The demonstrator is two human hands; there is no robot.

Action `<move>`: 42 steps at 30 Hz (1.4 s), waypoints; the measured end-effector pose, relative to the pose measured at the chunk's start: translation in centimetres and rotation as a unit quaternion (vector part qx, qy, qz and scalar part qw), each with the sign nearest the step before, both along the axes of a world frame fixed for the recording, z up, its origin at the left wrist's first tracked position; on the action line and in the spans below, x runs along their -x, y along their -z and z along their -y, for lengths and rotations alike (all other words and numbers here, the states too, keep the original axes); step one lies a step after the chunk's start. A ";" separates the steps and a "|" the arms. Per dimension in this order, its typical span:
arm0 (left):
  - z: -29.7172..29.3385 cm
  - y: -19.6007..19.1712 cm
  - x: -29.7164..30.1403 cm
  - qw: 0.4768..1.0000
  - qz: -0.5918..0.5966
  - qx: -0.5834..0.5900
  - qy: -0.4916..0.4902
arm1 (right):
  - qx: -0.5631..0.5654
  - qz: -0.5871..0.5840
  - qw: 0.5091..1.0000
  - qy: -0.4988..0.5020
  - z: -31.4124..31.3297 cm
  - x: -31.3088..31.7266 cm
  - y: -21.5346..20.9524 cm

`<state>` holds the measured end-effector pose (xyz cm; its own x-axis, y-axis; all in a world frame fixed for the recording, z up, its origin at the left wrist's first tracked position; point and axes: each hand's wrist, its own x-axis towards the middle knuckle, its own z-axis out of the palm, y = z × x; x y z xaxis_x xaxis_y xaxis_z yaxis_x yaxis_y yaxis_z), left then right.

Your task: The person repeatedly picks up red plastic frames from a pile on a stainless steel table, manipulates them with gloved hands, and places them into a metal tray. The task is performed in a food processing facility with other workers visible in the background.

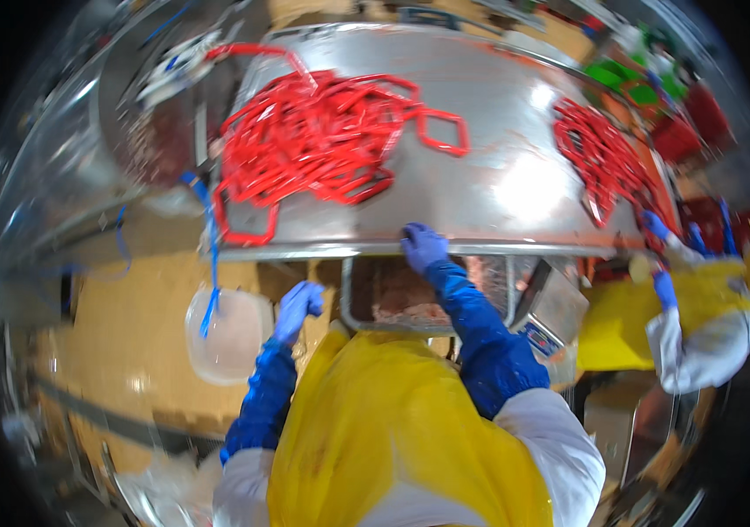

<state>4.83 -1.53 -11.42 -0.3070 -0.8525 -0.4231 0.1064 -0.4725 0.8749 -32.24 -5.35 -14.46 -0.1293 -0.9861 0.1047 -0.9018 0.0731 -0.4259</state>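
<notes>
- Right hand, in a blue glove, rests on the front edge of the steel table, fingers curled over the rim; it holds nothing loose that I can see.
- Left hand, also gloved, hangs lower, beside a metal tray under the table edge; its fingers look partly bent, and whether it grips anything I cannot tell.
- Red loops, a tangled heap of them, lie on the table well beyond the right hand, with one strand trailing to the front edge at the left; a snag there could drag the heap off.
- Pinkish minced stuff fills the tray just below the right wrist; a slipping sleeve could dip into it.
- Wet, shiny steel likely gives poor grip, so a leaning hand may slide.
- Another person's gloved hand works at a second red pile on the right; reaching across could bump it.
- Clear plastic tub sits near the left hand and could be knocked.
</notes>
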 end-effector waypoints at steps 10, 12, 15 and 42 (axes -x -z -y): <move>-1.0 0.6 0.1 0.999 0.032 0.006 -0.030 | -0.039 -0.019 0.999 0.003 0.2 -0.6 -2.0; -0.5 0.5 0.7 0.999 0.016 0.045 -0.018 | -0.031 -0.005 0.999 -0.009 0.6 0.4 -0.3; -0.1 0.3 0.7 0.999 0.041 0.019 0.002 | -0.006 0.020 1.000 -0.018 0.2 1.1 0.1; 3.8 -2.6 2.3 0.989 0.107 0.094 0.042 | 0.019 0.006 0.999 -0.028 0.4 1.1 1.7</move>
<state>2.54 -5.28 -8.79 -0.2998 -0.8976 -0.3232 -0.1233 -0.2995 0.9461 -33.35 -5.75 -16.17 -0.0749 -0.9871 0.1412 -0.8988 0.0055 -0.4382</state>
